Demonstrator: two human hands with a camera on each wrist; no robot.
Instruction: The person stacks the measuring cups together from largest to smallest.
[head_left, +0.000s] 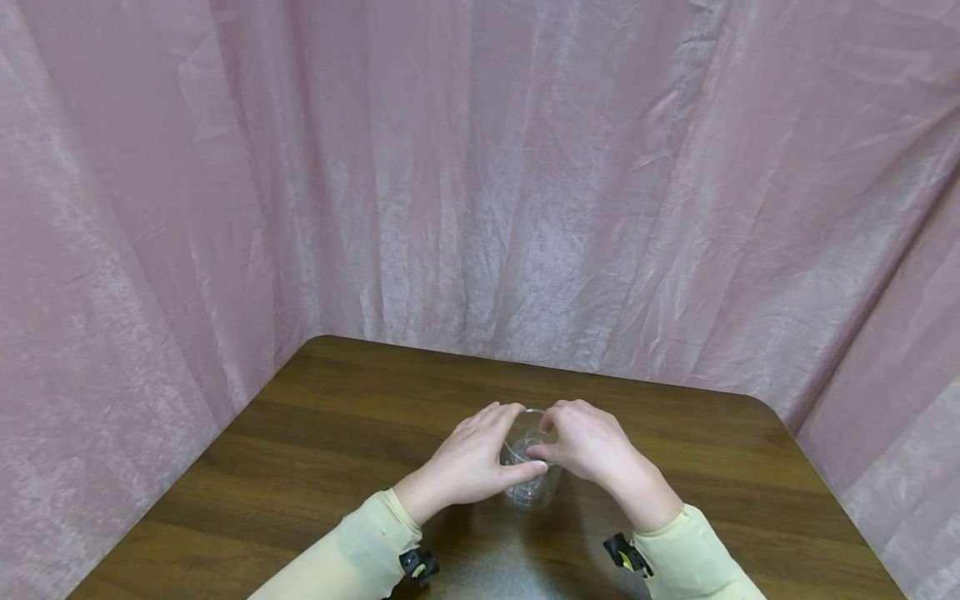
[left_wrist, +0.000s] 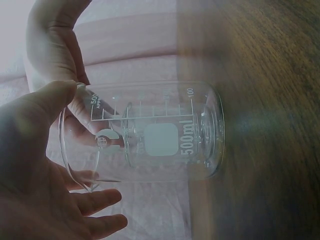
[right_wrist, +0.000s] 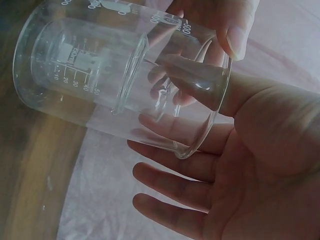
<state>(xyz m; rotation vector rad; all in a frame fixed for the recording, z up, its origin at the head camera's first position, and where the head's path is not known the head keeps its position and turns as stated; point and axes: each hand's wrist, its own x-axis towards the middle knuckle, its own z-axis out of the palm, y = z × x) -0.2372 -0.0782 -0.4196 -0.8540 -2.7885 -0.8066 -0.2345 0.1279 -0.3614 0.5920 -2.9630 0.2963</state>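
Observation:
A clear glass 500 ml beaker (left_wrist: 161,169) stands upright on the wooden table. Inside its lower part sits a smaller glass beaker (right_wrist: 82,92) with its own white scale. My left hand (head_left: 480,458) holds the large beaker near the rim, thumb on the near side and fingers round the far left side. My right hand (head_left: 592,442) reaches over the rim from the right. Its thumb and index finger dip inside, tips apart and just above the small beaker's rim; the other fingers (right_wrist: 172,187) extend outside the glass. Whether those two tips touch the inner glass is unclear.
The brown wooden table (head_left: 337,417) has rounded far corners. Pink curtains (head_left: 480,183) hang behind it and along both sides. Small black wrist devices (head_left: 418,565) sit by the light sleeves (head_left: 360,542).

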